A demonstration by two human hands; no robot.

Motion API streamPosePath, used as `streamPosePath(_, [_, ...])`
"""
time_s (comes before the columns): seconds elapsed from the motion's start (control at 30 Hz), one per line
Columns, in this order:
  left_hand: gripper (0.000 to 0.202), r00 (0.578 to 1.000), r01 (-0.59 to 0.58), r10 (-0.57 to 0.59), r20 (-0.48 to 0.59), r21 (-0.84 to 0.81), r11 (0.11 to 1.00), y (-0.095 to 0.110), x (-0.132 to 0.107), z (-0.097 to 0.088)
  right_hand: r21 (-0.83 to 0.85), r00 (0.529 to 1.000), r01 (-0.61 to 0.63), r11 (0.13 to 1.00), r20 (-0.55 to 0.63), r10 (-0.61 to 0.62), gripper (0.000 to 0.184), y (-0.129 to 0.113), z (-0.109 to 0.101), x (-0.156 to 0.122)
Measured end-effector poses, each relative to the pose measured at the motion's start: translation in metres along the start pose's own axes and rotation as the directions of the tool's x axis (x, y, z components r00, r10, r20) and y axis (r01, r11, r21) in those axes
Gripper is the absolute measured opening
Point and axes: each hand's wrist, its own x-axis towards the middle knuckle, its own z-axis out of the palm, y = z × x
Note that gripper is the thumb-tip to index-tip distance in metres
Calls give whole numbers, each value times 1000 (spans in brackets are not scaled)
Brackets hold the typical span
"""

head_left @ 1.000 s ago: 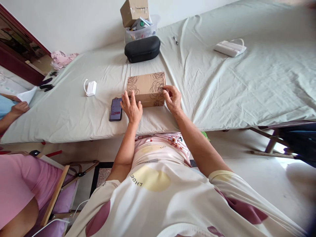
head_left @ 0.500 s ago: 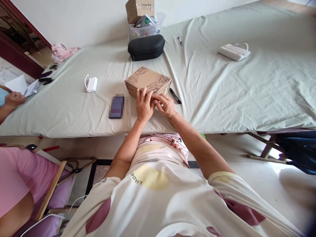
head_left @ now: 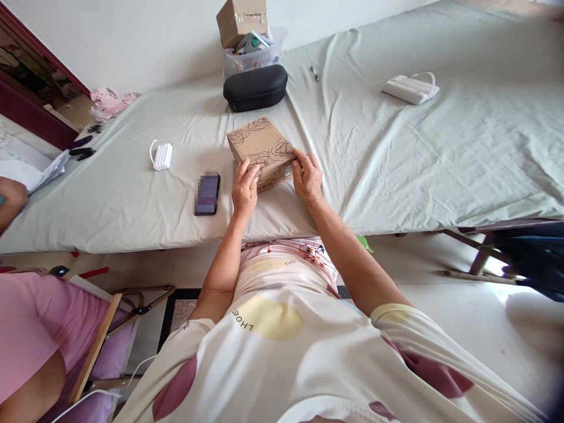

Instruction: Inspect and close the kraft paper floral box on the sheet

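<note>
A brown cardboard box (head_left: 261, 143) with black scribbled swirls on its lid sits in front of me on the cloth-covered table. My left hand (head_left: 245, 191) grips its near left corner, fingertips resting on the lid. At the right corner, my right hand (head_left: 308, 176) pinches the edge between thumb and fingers. The black marker seen earlier beside the box does not show; my right hand covers that spot. A dark phone (head_left: 207, 195) lies to the left of my left hand.
Behind the box stand a black zip case (head_left: 255, 88) and a clear plastic bin (head_left: 277, 50) topped by a carton (head_left: 242, 22). White power banks (head_left: 163, 157) lie left and right, and a small pen (head_left: 314, 73) at the back. Another person's hand (head_left: 12, 197) is at far left.
My hands have parted from the near edge: the left moved slightly left, the right went out to the right corner. The box has turned a little, and the marker has gone from sight.
</note>
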Motion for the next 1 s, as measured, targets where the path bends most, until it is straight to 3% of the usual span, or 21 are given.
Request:
streamPosePath(0.2, [60, 999, 36, -37, -28, -37, 999, -2, -1, 0, -58, 999, -7, 998, -32, 6, 62, 12, 5, 2])
streamPosePath(0.6, [52, 1000, 7, -7, -4, 42, 999, 0, -11, 14, -264, 976, -100, 959, 162, 147, 32, 27, 16, -4])
streamPosePath(0.8, [51, 1000, 8, -7, -6, 42, 999, -3, -12, 13, -297, 966, -114, 948, 189, 175, 28, 27, 16, -5])
streamPosePath(1.0, [48, 993, -3, -10, -117, -109, 994, -11, -14, 18, -340, 957, -150, 928, 187, 223, 36, 16, 11, -3])
